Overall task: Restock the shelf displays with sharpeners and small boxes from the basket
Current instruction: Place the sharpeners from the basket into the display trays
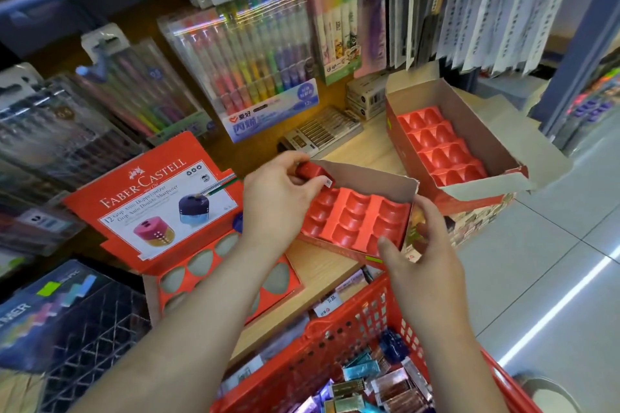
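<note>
the left hand (pixel 278 201) pinches a red sharpener (pixel 313 173) over the tray (pixel 355 221) on the shelf (pixel 322 268), right hand (pixel 419 245) fingers gripping its edge; a loose pinch could drop it outside a pocket.

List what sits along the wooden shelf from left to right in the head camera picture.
Faber-Castell display with round holes → red tray held in both hands → open box with a red tray inside.
</note>
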`<state>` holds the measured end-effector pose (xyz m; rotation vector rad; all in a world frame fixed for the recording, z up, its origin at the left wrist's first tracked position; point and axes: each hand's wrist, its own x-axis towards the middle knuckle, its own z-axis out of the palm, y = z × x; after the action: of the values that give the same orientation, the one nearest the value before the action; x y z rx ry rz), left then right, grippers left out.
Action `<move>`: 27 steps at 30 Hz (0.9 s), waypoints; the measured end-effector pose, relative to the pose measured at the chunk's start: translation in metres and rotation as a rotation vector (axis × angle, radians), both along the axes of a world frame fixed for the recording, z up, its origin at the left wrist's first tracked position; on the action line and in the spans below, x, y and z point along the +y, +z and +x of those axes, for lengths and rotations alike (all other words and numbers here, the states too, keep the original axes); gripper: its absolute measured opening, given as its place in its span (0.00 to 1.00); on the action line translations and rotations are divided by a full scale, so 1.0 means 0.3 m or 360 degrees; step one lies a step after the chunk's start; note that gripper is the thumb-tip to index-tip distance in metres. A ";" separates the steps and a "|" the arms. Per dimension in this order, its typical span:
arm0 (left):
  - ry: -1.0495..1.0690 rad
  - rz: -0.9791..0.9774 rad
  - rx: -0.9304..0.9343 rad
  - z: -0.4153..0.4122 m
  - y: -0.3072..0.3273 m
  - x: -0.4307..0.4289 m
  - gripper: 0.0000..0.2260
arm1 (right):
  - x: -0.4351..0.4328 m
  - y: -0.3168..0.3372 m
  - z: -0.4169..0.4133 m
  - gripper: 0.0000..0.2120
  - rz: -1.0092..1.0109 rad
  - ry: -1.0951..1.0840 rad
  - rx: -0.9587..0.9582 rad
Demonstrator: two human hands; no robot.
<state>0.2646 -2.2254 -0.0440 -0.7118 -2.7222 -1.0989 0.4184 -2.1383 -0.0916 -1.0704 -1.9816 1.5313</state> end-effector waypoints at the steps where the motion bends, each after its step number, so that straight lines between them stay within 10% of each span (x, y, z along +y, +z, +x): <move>1: -0.0030 -0.0070 0.0051 -0.006 -0.020 0.009 0.15 | -0.006 -0.006 0.000 0.31 -0.0009 0.0027 0.0020; 16: -0.0233 -0.0712 0.0234 -0.030 -0.080 0.019 0.23 | -0.020 -0.038 -0.001 0.27 -0.0203 -0.0091 0.0217; 27: 0.0069 0.0127 -0.0321 0.432 -0.095 -0.392 0.13 | -0.018 -0.056 0.174 0.03 0.0089 0.0360 -0.0089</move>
<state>0.3940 -2.3431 -0.0725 -0.5554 -2.8221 -1.3277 0.4707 -2.1436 -0.1083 -0.9011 -2.2347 1.5614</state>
